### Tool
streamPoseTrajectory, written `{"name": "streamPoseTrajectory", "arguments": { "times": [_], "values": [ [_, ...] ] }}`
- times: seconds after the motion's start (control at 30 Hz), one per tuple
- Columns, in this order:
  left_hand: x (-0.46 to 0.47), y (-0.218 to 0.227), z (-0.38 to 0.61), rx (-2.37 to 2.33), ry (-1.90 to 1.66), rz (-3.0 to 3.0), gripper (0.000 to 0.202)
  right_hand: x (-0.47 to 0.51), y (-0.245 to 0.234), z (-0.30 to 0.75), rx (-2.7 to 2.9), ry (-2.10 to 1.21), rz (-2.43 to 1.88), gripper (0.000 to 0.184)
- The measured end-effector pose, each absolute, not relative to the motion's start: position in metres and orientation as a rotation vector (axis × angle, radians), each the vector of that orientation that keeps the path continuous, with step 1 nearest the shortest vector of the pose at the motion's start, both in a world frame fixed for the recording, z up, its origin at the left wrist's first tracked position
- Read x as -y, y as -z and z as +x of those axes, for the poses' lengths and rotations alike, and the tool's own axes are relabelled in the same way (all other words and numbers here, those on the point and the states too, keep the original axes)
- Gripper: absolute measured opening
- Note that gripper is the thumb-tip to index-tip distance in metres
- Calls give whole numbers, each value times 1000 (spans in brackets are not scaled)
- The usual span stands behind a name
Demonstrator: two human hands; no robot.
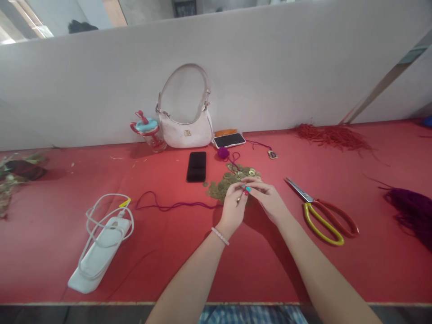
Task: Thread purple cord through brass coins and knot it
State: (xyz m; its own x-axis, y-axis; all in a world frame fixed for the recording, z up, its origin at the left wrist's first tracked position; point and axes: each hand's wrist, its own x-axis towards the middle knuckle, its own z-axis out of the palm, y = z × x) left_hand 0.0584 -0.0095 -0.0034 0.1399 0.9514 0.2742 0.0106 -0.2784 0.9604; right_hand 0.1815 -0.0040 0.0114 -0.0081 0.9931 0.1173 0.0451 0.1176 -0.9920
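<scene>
Over a heap of brass-coloured holed coins, my left hand and my right hand meet at the fingertips. Both are closed in a pinch, and whatever small thing lies between the fingers is too hidden to name. A purple cord trails across the table from the left and disappears at my left hand. Just behind the heap sits a small purple ball of cord with a loose loop. Further back, a few coins tied on a cord lie apart from the heap.
Scissors with red and yellow handles lie right of my hands. Around the red table are a black phone, a second phone, a white handbag, a lidded cup, a white power bank, red strands and purple yarn.
</scene>
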Motion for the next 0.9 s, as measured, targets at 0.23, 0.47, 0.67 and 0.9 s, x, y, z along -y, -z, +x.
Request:
{"name": "streamPoseTrajectory", "arguments": {
  "times": [0.23,0.47,0.67,0.9],
  "values": [
    [9,4,58,-926,-1205,1541,30,-3,4,192,1274,-1303,-1024,9],
    [10,0,57,-823,-1148,1590,33,-2,2,196,1191,-1528,-942,10],
    [12,0,56,-828,-990,1563,36,0,-5,198,1212,-1586,-939,7],
    [13,-4,56,-630,-896,1449,42,1,-5,203,1238,-1693,-914,11]
  ]
}}
